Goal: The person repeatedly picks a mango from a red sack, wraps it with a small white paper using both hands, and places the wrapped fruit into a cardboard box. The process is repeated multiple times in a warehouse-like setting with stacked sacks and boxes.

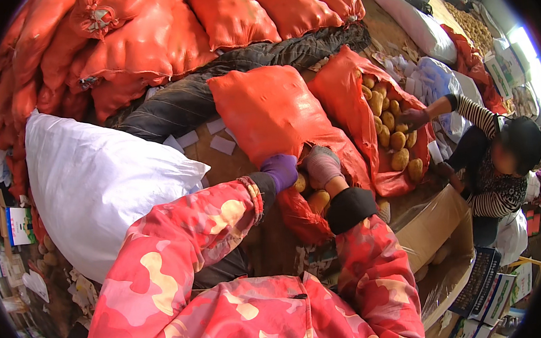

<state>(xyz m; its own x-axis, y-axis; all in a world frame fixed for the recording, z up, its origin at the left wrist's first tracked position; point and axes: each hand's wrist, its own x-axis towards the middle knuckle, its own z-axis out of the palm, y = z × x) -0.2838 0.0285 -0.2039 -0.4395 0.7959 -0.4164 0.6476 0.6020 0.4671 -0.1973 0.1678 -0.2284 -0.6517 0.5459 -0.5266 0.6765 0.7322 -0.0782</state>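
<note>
A full red woven sack lies before me, torn at its near end, where potatoes show in the opening. My left hand, in a purple glove, is closed on the sack's torn edge. My right hand, in a pinkish glove, reaches in at the opening, close beside my left; its fingertips are partly hidden by the sack, so its hold cannot be told. To the right, a second red sack lies split open with many potatoes in it.
A co-worker's gloved hand is at the second sack's potatoes. A large white sack stands at my left. Stacked red sacks and a dark quilted cover lie beyond. A plastic-lined cardboard box is at my right.
</note>
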